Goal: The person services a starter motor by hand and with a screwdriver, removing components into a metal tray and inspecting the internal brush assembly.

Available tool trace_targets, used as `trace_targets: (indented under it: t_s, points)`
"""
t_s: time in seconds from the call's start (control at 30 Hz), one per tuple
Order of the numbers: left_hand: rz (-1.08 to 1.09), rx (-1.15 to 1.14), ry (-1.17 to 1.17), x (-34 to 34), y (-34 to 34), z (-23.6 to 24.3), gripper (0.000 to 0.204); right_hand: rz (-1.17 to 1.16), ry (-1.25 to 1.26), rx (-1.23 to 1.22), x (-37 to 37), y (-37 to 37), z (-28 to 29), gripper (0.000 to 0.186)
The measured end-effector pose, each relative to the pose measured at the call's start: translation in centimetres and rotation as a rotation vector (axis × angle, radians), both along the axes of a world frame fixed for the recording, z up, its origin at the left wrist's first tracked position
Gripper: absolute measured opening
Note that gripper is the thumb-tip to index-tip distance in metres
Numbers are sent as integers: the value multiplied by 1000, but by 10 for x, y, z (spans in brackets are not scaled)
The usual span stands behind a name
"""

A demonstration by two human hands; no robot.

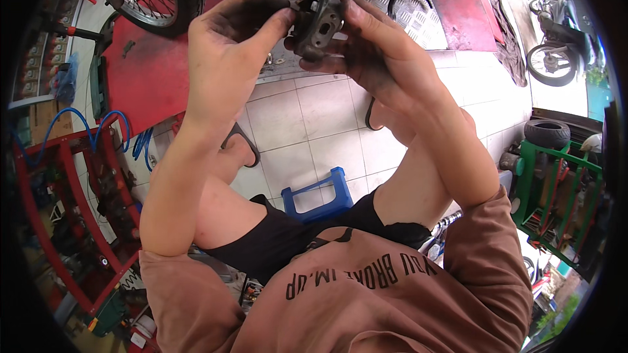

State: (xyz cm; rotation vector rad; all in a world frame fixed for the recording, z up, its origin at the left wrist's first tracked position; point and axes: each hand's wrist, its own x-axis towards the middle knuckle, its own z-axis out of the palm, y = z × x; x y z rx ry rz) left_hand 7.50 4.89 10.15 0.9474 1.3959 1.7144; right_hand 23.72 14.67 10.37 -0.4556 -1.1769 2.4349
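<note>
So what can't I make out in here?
All in the head view:
Dark part: far side, turned away from the camera.
Left hand: fingertips, largely obscured by its thumb and the part.
Blue frame: near side, behind the black shorts.
Wheel at upper left: top, cut off by the upper edge.
Metal bits: too small to identify.

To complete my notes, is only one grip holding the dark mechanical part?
No, the left grip and the right grip both hold the dark mechanical part.

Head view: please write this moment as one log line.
left hand: holds dark part | right hand: holds same part | below: white tiled floor
</note>
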Motion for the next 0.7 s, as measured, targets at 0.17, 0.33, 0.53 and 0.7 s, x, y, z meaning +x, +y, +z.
trace_targets:
  t_s: [0.17,0.33,0.53,0.7]
  points:
    - [-30,6,-149,-3,2,-9,14,-22,-48,-23,-2,-4,6,48]
    - [-43,50,-140,-3,3,-10,14,-29,14,-84,0,-1,8,48]
    - [-19,58,-49,-2,1,-8,14,-16,-11,11,2,-2,5,55]
    - [78,133,436,-2,-2,2,17,48,155,-109,5,5,2,55]
